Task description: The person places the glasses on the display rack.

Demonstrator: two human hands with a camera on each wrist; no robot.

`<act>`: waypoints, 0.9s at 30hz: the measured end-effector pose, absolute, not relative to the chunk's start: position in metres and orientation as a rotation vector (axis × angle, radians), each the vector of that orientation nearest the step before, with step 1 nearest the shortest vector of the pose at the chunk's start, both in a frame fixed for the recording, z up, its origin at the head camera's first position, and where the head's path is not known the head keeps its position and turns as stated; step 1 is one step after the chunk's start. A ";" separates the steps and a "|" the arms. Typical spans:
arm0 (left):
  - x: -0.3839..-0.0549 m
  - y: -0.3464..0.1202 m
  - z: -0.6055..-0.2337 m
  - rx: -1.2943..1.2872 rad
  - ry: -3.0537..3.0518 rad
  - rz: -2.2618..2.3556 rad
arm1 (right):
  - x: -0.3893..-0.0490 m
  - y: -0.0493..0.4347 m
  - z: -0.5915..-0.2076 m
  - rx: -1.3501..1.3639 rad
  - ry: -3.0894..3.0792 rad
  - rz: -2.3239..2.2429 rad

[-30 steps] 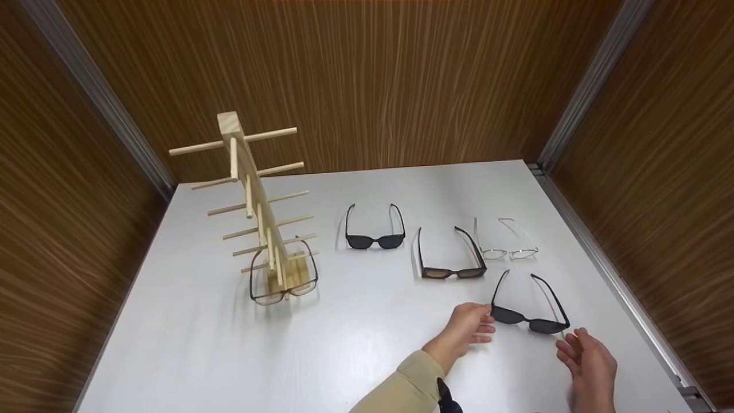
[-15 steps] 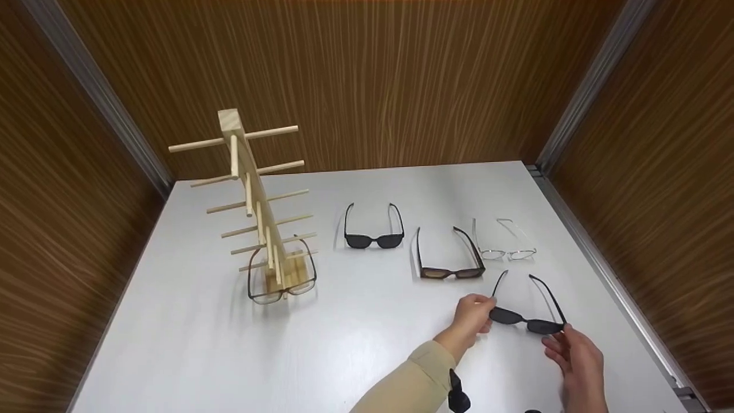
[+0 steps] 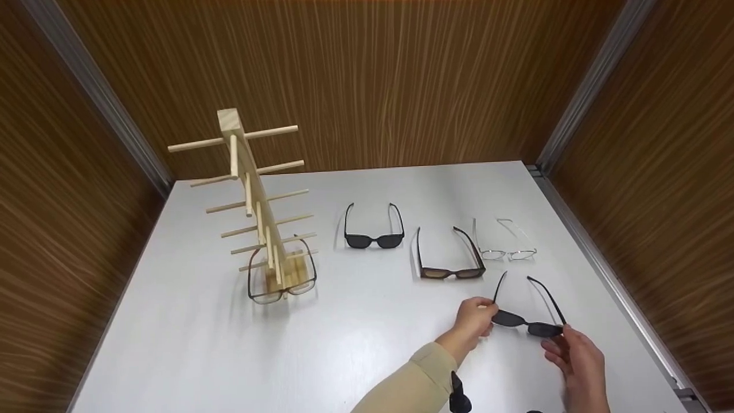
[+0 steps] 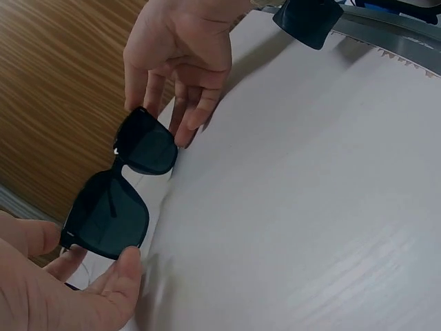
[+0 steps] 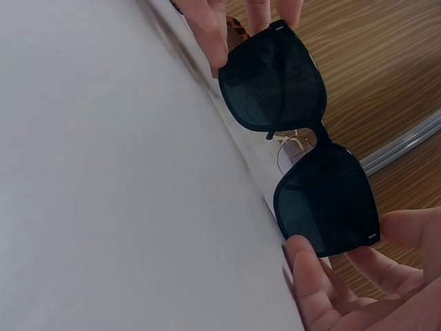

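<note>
A pair of black sunglasses (image 3: 525, 324) with dark lenses is held between both hands at the table's right front, its temples unfolded and pointing away. My left hand (image 3: 475, 319) pinches the left end of the frame, while my right hand (image 3: 579, 357) pinches the right end. Close up in the left wrist view, the left fingers and thumb grip the corner of the near lens (image 4: 110, 214). The right wrist view shows the right thumb against the lower rim of the sunglasses (image 5: 327, 200). Whether the frame touches the table cannot be told.
A wooden peg stand (image 3: 252, 189) rises at the left, with brown-framed eyeglasses (image 3: 283, 291) low on it. Black sunglasses (image 3: 375, 241), brown sunglasses (image 3: 453, 273) and thin metal-framed eyeglasses (image 3: 508, 254) lie on the white table (image 3: 200, 355). Wood-grain panels (image 3: 367, 86) surround it.
Both hands have closed in on the black sunglasses and now pinch its ends. The right hand has moved left, the left hand slightly up. In the last half second little has shifted.
</note>
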State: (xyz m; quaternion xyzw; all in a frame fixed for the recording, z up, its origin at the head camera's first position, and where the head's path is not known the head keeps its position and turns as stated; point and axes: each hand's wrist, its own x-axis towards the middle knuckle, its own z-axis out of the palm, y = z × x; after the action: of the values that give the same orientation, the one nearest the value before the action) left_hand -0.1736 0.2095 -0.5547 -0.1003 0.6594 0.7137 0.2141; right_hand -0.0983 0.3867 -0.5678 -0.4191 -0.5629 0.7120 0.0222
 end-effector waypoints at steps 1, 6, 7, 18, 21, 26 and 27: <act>-0.174 0.209 -0.555 -0.275 1.815 1.982 | -0.098 0.387 -0.567 -1.296 -1.752 2.204; -0.175 0.205 -0.557 -0.310 1.707 1.984 | -0.092 0.386 -0.566 -1.250 -1.783 2.205; -0.175 0.205 -0.557 -0.319 1.690 1.986 | -0.091 0.386 -0.566 -1.242 -1.797 2.204; -0.173 0.196 -0.554 -0.313 1.653 1.948 | -0.087 0.382 -0.552 -1.263 -1.762 2.259; -0.173 0.194 -0.551 -0.298 1.642 1.955 | -0.086 0.381 -0.547 -1.251 -1.765 2.266; -0.174 0.189 -0.549 -0.263 1.623 1.983 | -0.088 0.376 -0.539 -1.245 -1.751 2.253; -0.174 0.188 -0.548 -0.260 1.618 1.988 | -0.089 0.375 -0.539 -1.237 -1.752 2.248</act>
State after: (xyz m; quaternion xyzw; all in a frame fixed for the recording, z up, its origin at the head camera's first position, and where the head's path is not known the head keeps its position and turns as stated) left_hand -0.1744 0.1877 -0.5482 -0.0970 0.6030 0.7411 0.2788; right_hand -0.0885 0.3753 -0.5389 -0.3981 -0.5638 0.7234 0.0175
